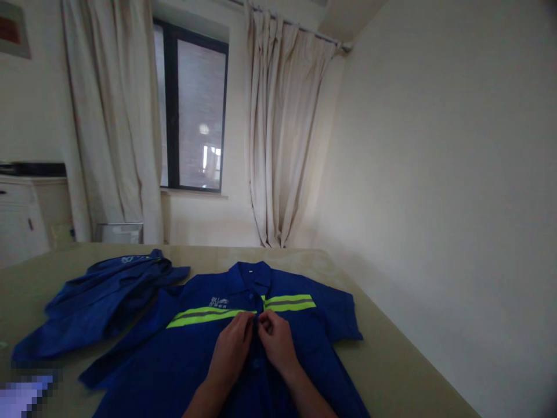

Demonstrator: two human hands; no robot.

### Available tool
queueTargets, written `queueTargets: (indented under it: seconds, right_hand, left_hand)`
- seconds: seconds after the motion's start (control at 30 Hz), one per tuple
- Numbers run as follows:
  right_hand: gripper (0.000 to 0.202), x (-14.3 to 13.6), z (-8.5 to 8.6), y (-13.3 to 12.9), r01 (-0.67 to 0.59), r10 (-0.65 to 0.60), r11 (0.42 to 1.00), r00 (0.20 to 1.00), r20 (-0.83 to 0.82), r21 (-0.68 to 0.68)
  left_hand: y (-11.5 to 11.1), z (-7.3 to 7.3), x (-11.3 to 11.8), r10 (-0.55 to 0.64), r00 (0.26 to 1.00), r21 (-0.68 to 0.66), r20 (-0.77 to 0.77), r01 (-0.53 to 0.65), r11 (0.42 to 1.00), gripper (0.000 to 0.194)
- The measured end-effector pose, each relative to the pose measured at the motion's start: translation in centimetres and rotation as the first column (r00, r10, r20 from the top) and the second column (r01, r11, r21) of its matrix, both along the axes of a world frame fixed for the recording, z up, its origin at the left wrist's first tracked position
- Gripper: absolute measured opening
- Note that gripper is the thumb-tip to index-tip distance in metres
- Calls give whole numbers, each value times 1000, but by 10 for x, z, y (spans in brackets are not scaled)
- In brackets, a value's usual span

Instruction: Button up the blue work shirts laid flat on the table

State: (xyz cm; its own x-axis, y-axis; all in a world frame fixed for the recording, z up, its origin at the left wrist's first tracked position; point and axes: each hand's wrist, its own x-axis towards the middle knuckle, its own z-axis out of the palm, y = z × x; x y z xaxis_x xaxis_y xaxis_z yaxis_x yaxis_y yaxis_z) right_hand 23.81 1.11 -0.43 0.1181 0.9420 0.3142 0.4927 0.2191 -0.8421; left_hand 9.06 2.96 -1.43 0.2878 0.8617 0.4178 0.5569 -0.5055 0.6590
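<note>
Left hand [232, 342] and right hand [275, 339] pinch the shirt [191, 360] placket between them, aligning its edges at a button; jacket [100, 302] lies left.

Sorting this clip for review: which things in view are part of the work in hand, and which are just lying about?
In hand:
- blue work shirt with yellow-green stripe, spread flat on the table
- left hand and right hand, both at its button placket

Lying about:
- crumpled blue garment to the left
- white cabinet
- curtains

left hand [232, 345]: showing bare, no glove or ring
right hand [276, 342]: showing bare too
forearms: showing no sleeves
</note>
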Motion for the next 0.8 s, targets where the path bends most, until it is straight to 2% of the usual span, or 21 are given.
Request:
queueTargets:
  seconds: [0.17, 0.4, 0.6, 0.8]
  right_hand:
    - [23, 2, -1, 2, -17, 17, 1000, 1000, 9, 11]
    - [18, 2, -1, 3, -19, 19, 1000, 1000, 2, -2]
    - [12, 2, -2, 1, 4, -6, 999, 999, 37, 51]
    - [11, 0, 1, -1, 50, -63, 993, 992, 113, 111]
  left_hand:
    - [-2, 4, -1, -39, 999, 19, 10, 39, 999, 27]
    - [-3, 5, 0, -13, 999, 17, -39, 14, 1000, 27]
    - [0, 1, 1, 40, 998, 1, -49, -40, 999, 25]
    - [6, -4, 1, 21, 1000, 3, -15, -21, 1000, 17]
